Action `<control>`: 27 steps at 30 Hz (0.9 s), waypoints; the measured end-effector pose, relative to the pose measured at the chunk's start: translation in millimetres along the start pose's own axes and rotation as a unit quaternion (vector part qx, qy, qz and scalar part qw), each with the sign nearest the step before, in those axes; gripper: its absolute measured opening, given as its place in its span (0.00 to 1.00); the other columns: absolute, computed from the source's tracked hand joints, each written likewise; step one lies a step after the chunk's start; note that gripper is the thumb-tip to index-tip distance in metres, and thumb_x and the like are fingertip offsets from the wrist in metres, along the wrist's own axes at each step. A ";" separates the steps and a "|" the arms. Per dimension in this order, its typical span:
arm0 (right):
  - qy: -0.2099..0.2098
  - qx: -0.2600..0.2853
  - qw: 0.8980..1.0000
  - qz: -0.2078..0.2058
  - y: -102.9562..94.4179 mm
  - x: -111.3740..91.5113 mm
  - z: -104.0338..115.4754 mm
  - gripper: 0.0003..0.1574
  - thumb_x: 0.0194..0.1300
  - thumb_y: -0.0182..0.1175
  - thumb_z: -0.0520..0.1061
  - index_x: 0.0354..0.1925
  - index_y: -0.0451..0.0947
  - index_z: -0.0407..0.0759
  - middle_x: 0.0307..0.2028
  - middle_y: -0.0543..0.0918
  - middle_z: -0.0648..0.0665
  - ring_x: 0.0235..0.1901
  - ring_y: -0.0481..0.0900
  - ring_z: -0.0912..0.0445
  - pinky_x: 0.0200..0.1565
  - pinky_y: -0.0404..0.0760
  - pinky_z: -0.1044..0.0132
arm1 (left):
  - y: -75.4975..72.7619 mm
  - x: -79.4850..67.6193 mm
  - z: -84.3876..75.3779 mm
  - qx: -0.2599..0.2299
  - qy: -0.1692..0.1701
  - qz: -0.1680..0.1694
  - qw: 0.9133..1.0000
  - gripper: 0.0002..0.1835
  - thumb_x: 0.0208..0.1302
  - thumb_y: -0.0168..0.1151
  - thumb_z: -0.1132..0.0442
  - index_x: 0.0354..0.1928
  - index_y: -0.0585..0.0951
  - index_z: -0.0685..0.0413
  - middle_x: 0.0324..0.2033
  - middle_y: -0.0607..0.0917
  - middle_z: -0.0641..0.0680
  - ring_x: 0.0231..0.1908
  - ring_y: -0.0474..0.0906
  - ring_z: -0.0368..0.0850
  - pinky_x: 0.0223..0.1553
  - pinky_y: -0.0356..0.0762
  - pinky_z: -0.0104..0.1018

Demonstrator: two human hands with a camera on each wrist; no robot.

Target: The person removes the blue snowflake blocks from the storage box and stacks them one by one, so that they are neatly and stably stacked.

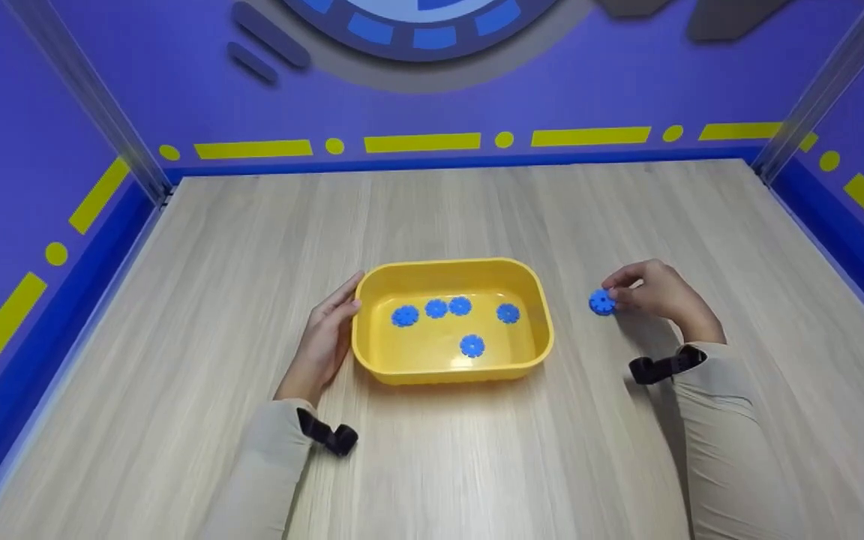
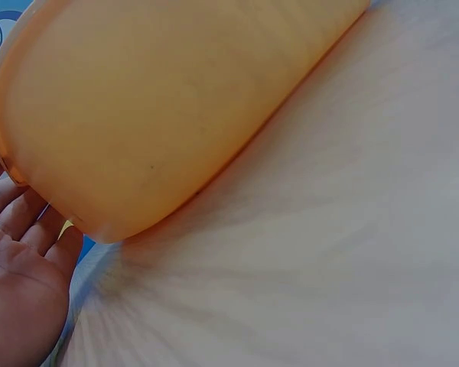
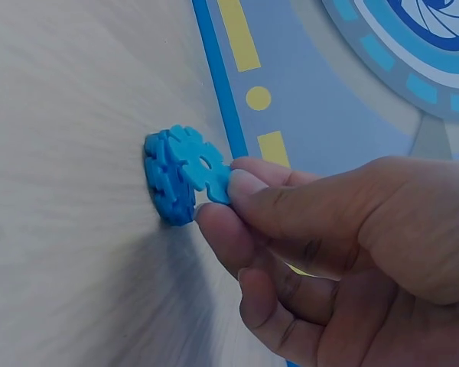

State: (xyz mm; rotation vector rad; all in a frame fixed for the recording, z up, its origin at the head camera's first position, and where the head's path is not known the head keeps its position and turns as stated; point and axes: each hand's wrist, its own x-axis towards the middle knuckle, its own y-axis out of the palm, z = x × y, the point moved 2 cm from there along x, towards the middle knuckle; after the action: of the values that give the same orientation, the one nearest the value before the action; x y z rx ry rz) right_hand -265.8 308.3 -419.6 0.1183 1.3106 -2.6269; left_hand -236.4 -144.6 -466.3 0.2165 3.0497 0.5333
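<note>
A yellow plastic bin (image 1: 451, 373) stands on the wooden table with several blue notched discs (image 1: 472, 346) lying in it. My left hand (image 1: 323, 334) rests against the bin's left end, its fairly straight fingers along the outer wall and the thumb at the rim. In the left wrist view, the bin's side (image 2: 153, 122) fills the upper left above the palm (image 2: 23, 290). To the right of the bin, my right hand (image 1: 657, 292) pinches one blue notched disc (image 3: 196, 160) between thumb and fingers. That disc is tilted, overlapping a small stack of similar discs (image 3: 165, 180) on the table.
The pale wood table (image 1: 462, 450) is bounded by a purple-blue back panel (image 1: 589, 105) and side panels with yellow markings. Black wrist straps with camera mounts (image 1: 331, 435) sit over both beige sleeves (image 1: 724, 442).
</note>
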 end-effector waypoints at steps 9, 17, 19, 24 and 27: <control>0.015 0.007 1.000 0.012 1.0 0.8 -2.3 0.15 0.67 0.56 0.39 0.48 0.80 0.31 0.47 0.82 0.32 0.48 0.75 0.43 0.51 0.74 0.49 | 0.3 1.5 0.0 -0.001 0.004 0.001 1.000 0.28 0.69 0.48 0.68 0.71 0.61 0.59 0.73 0.59 0.55 0.72 0.56 0.47 0.70 0.60 0.37; 0.011 0.010 1.000 0.013 -0.3 0.1 -3.1 0.15 0.66 0.57 0.40 0.48 0.80 0.31 0.46 0.82 0.33 0.40 0.78 0.52 0.40 0.75 0.69 | -0.3 2.0 0.4 0.000 -0.001 -0.005 1.000 0.28 0.69 0.48 0.69 0.71 0.62 0.59 0.73 0.60 0.54 0.72 0.56 0.47 0.70 0.60 0.37; 0.007 0.013 1.000 0.015 -0.4 -0.7 -2.9 0.15 0.66 0.58 0.40 0.48 0.80 0.31 0.46 0.83 0.33 0.38 0.78 0.55 0.38 0.75 0.72 | -0.4 1.9 0.4 0.001 -0.003 -0.006 1.000 0.28 0.69 0.47 0.69 0.71 0.62 0.59 0.73 0.60 0.54 0.72 0.56 0.46 0.70 0.60 0.38; 0.008 0.020 1.000 0.019 0.0 -1.7 -2.5 0.16 0.66 0.58 0.40 0.48 0.80 0.31 0.46 0.82 0.33 0.35 0.79 0.58 0.38 0.76 0.72 | -0.7 1.9 0.6 0.005 -0.006 -0.006 1.000 0.28 0.69 0.47 0.69 0.71 0.62 0.59 0.73 0.60 0.55 0.72 0.56 0.47 0.70 0.59 0.38; 0.010 0.022 0.999 0.021 0.0 -2.0 -2.4 0.16 0.67 0.58 0.41 0.48 0.80 0.31 0.45 0.83 0.33 0.34 0.79 0.58 0.38 0.78 0.70 | -0.5 1.6 0.8 0.005 -0.007 -0.007 1.000 0.28 0.69 0.48 0.69 0.71 0.62 0.59 0.73 0.60 0.54 0.72 0.56 0.46 0.70 0.60 0.37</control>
State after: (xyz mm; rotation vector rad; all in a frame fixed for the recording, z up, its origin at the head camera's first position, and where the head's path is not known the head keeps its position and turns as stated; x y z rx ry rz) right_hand -263.9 310.5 -420.8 0.1779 1.2429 -2.6266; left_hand -238.1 -144.5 -467.3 0.1985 3.0389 0.5136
